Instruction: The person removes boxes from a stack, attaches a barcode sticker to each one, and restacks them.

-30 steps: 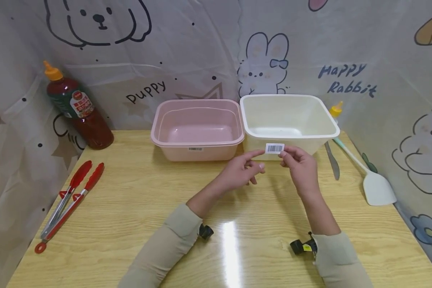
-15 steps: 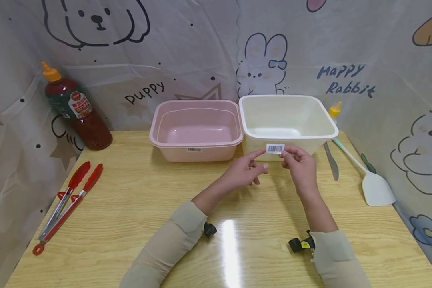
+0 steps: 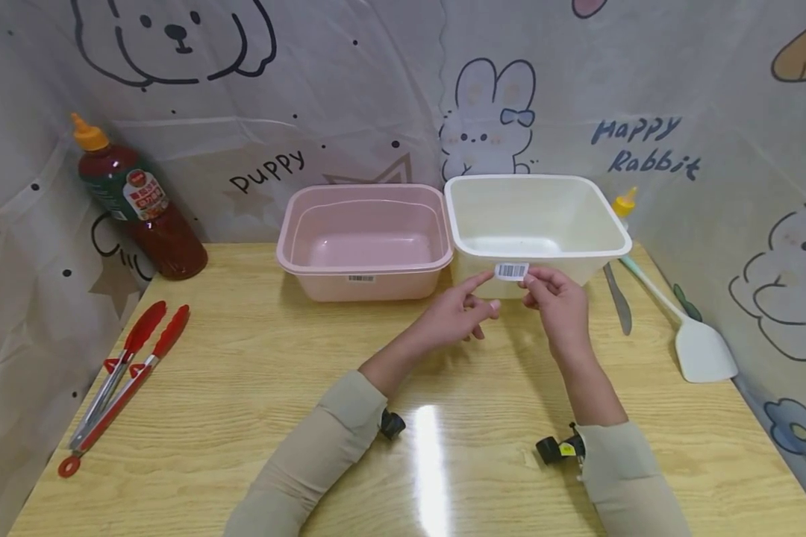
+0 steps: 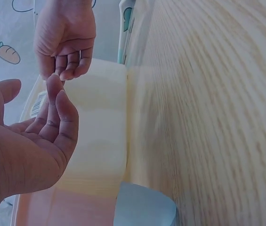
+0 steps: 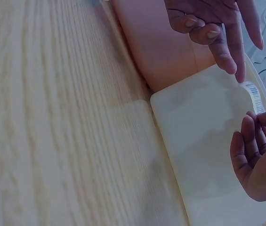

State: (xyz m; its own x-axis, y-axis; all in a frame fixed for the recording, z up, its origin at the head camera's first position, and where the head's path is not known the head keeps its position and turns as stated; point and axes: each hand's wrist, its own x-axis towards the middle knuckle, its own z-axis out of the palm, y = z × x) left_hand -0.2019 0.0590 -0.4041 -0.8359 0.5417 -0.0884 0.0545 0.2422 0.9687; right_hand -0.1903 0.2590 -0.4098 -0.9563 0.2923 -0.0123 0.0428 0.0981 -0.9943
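A small white barcode sticker (image 3: 511, 271) is in front of the white bin (image 3: 544, 255), just below its rim. The right hand (image 3: 560, 309) pinches the sticker's right end between thumb and index finger. From the other side comes the left hand (image 3: 451, 317), its index finger stretched out and the tip right at the sticker's left edge. The left thumb stands apart from the fingers. In the right wrist view the sticker (image 5: 253, 98) curves between the two hands. Left of the white bin stands a pink bin (image 3: 369, 268) with a barcode label on its front.
Red-tipped tongs (image 3: 124, 388) lie at the left of the wooden table (image 3: 275, 403). Behind them a red sauce bottle (image 3: 144, 209) leans on the cloth backdrop. To the right are a knife (image 3: 619, 302), a white spatula (image 3: 705, 350) and a yellow-capped bottle (image 3: 625, 203).
The left hand has shifted slightly right, and the sticker has risen a little against the white bin. The right hand keeps its pinch on the sticker.
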